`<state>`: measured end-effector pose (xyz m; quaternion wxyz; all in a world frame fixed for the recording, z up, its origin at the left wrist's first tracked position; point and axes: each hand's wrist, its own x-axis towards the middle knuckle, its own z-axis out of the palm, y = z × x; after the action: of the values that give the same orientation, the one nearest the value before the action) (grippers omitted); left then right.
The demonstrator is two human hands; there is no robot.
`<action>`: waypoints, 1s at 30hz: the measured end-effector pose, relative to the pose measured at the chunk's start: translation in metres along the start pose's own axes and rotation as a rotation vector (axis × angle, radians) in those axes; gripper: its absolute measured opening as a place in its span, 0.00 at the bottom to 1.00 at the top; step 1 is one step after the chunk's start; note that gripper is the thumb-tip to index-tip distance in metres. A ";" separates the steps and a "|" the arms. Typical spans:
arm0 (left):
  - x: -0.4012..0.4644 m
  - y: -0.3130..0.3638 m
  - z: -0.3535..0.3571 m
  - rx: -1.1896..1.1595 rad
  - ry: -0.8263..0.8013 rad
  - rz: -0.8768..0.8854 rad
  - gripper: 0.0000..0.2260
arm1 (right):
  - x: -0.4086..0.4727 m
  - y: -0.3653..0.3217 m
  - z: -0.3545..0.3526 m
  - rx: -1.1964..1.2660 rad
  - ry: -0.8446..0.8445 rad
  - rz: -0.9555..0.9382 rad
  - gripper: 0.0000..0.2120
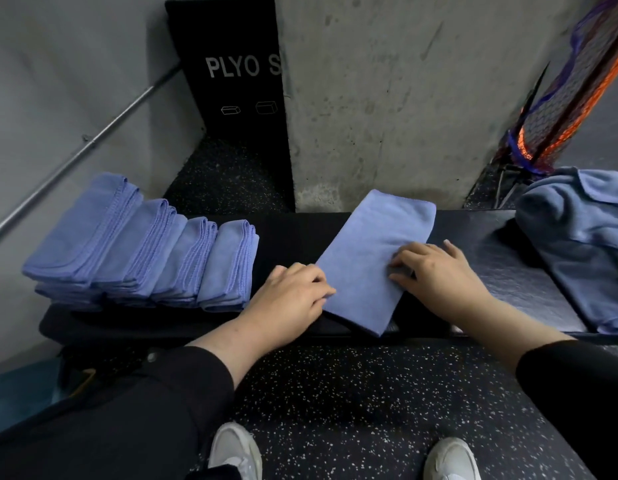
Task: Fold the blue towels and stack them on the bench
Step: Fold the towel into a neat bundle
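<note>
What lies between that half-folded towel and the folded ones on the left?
Nothing visible except the left hand, which rests at the towel's left edge. Past it, bare bench runs to the folded towels.

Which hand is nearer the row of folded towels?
Left. The left hand lies just beside the row of folded towels; the right hand rests beyond the half-folded towel.
</note>
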<state>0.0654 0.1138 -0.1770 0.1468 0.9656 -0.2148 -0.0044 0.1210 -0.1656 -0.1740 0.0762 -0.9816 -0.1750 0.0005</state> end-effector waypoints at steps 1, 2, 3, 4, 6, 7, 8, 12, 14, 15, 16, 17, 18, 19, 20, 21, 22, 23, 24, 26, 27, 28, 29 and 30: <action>-0.004 -0.004 0.000 0.009 0.000 0.014 0.12 | -0.001 0.000 0.000 -0.007 0.012 -0.006 0.12; -0.007 -0.007 0.000 0.004 -0.003 0.016 0.12 | -0.003 -0.002 0.000 -0.012 0.048 -0.032 0.12; -0.008 -0.009 0.000 -0.007 -0.007 0.013 0.12 | -0.007 -0.005 -0.001 -0.015 0.099 -0.081 0.13; -0.009 -0.010 0.000 -0.014 -0.011 0.012 0.13 | -0.011 -0.008 -0.003 -0.003 0.146 -0.155 0.15; -0.010 -0.010 0.000 -0.015 -0.019 0.012 0.14 | -0.024 -0.014 -0.003 0.069 0.109 -0.353 0.17; -0.010 -0.010 0.000 -0.019 -0.025 0.009 0.15 | -0.031 -0.017 -0.001 0.083 0.038 -0.445 0.18; -0.011 -0.010 0.000 -0.026 -0.033 0.003 0.15 | -0.039 -0.020 0.003 0.070 -0.029 -0.499 0.21; -0.009 -0.008 -0.007 -0.033 -0.061 0.007 0.15 | -0.057 -0.030 0.015 0.058 -0.012 -0.418 0.18; -0.010 -0.006 -0.010 -0.009 -0.049 0.032 0.14 | -0.058 -0.036 0.016 0.113 0.074 -0.368 0.11; -0.011 -0.005 -0.012 0.011 -0.043 0.051 0.15 | -0.057 -0.039 0.015 0.135 0.099 -0.343 0.09; -0.012 -0.004 -0.014 0.037 -0.047 0.068 0.18 | -0.057 -0.042 0.013 0.173 0.110 -0.309 0.07; -0.012 -0.003 -0.016 0.059 -0.059 0.075 0.22 | -0.057 -0.045 0.010 0.237 0.104 -0.253 0.05; -0.012 -0.002 -0.016 0.078 -0.071 0.070 0.25 | -0.058 -0.047 0.006 0.324 0.086 -0.177 0.04; -0.012 0.000 -0.016 0.092 -0.073 0.064 0.26 | -0.058 -0.048 0.000 0.421 0.052 -0.096 0.02; -0.011 0.001 -0.014 0.096 -0.061 0.059 0.26 | -0.059 -0.049 -0.006 0.509 0.007 -0.028 0.02; -0.009 0.002 -0.013 0.078 -0.030 0.052 0.23 | -0.059 -0.049 -0.011 0.565 -0.024 0.014 0.03; -0.007 0.003 -0.013 0.032 0.008 0.037 0.19 | -0.059 -0.048 -0.016 0.598 -0.036 0.035 0.04; -0.006 0.004 -0.014 -0.050 0.044 0.011 0.14 | -0.059 -0.045 -0.020 0.621 -0.032 0.048 0.05; -0.005 0.005 -0.018 -0.170 0.065 -0.031 0.08 | -0.059 -0.043 -0.024 0.649 -0.014 0.059 0.06; -0.005 0.011 -0.027 -0.439 0.051 -0.148 0.04 | -0.061 -0.038 -0.032 0.740 0.027 0.084 0.07; -0.005 0.015 -0.032 -0.534 0.034 -0.193 0.05 | -0.062 -0.036 -0.037 0.790 0.033 0.089 0.07; -0.005 0.018 -0.035 -0.597 0.028 -0.213 0.07 | -0.064 -0.036 -0.043 0.841 0.024 0.080 0.06; -0.006 0.022 -0.038 -0.642 0.031 -0.218 0.08 | -0.067 -0.036 -0.048 0.891 -0.009 0.059 0.04; -0.006 0.027 -0.041 -0.681 0.038 -0.223 0.10 | -0.071 -0.037 -0.053 0.935 -0.059 0.044 0.03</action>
<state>0.0517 0.1046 -0.1305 0.4627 0.8787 -0.0915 -0.0739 0.0437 -0.1638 -0.1183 0.5054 -0.8449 -0.1374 0.1091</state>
